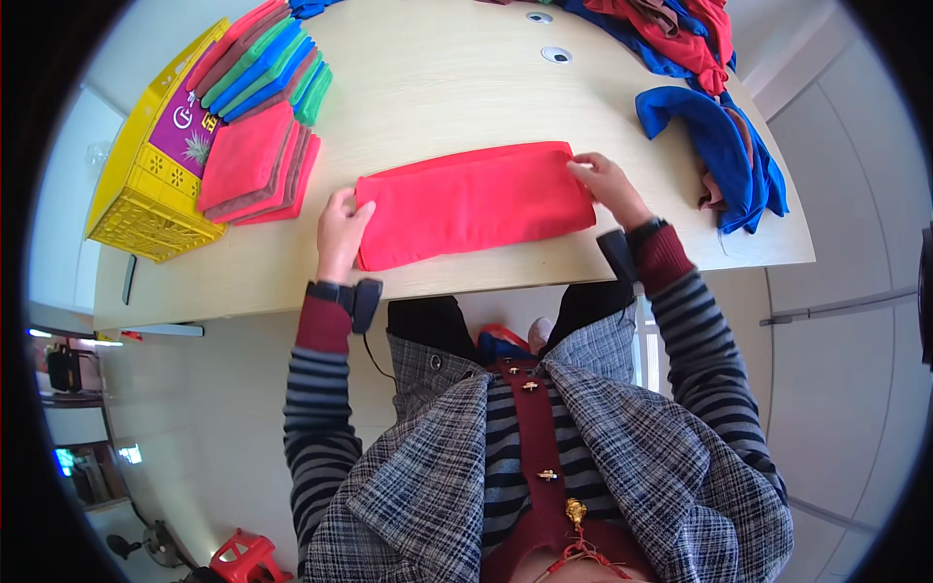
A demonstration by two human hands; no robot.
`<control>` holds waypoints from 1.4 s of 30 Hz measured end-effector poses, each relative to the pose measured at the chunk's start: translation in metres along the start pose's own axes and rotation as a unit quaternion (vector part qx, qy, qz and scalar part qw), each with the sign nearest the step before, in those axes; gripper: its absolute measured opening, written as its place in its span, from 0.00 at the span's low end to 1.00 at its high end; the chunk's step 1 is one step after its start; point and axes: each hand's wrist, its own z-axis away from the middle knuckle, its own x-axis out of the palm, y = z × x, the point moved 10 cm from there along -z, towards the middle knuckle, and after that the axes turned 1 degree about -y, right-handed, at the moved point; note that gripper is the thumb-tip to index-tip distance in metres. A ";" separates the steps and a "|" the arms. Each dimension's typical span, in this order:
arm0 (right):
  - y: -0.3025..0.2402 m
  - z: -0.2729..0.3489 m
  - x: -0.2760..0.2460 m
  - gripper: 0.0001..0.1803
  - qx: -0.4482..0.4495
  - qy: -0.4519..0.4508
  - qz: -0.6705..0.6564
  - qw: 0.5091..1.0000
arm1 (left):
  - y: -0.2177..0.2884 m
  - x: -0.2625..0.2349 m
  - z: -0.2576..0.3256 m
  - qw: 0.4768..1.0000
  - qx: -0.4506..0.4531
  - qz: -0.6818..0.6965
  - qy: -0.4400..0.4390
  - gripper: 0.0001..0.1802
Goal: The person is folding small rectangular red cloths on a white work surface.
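Observation:
A red cloth [476, 204], folded into a long flat strip, lies in front of me near the table's front edge. At its left end my left hand [342, 231] is curled round the edge, with the thumb on top of the cloth. My right hand [608, 187] pinches the upper right corner between thumb and fingers. An extra layer shows along the strip's far edge.
At the left, a yellow plastic basket [160, 199] stands against stacked folded cloths in green, blue and brown [262, 73] and a red pile [258, 165]. Loose blue cloth [729, 155] and a heap of red and blue cloths [671, 34] lie at the right.

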 end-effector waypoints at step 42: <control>-0.132 0.108 0.122 0.09 -0.322 0.084 0.226 0.916 | 0.155 0.104 0.095 0.913 0.293 -0.272 -0.086 0.23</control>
